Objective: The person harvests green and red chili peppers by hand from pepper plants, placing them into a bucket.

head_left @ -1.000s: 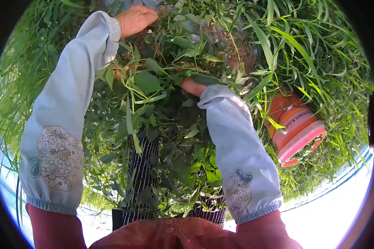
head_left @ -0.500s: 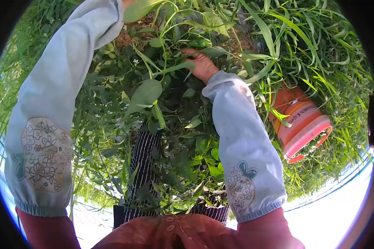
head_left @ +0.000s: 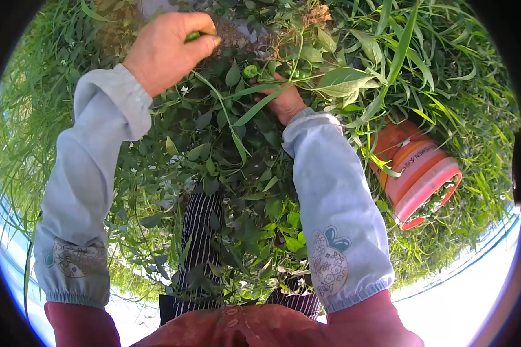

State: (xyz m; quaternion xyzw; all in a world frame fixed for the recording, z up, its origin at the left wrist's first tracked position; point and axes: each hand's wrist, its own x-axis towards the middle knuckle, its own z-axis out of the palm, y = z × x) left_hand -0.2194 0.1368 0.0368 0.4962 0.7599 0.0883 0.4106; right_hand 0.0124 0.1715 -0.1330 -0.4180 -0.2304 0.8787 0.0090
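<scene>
My left hand point(head_left: 168, 52) is raised at the upper left, above the foliage. Its thumb and fingers pinch a small green pepper point(head_left: 192, 36), mostly covered by the fingers. My right hand point(head_left: 286, 105) reaches into the pepper plant point(head_left: 214, 121), its fingers stretched apart and partly screened by a long leaf. Just beyond those fingers hangs a green pepper point(head_left: 250, 71). Another green pepper point(head_left: 299, 74) shows to the right of the fingertips, among leaves. Whatever may lie under the right palm is hidden.
An orange-red bucket point(head_left: 419, 168) lies tilted in the grass at the right, its mouth facing me and green contents inside. Tall grass point(head_left: 457, 75) crowds the right side. My striped trouser leg point(head_left: 201, 243) stands among the plants.
My left hand has come down and back into view from the top edge, with a green pepper in it. The large stem and leaves in front have shifted right. My right hand stays nearly in place.
</scene>
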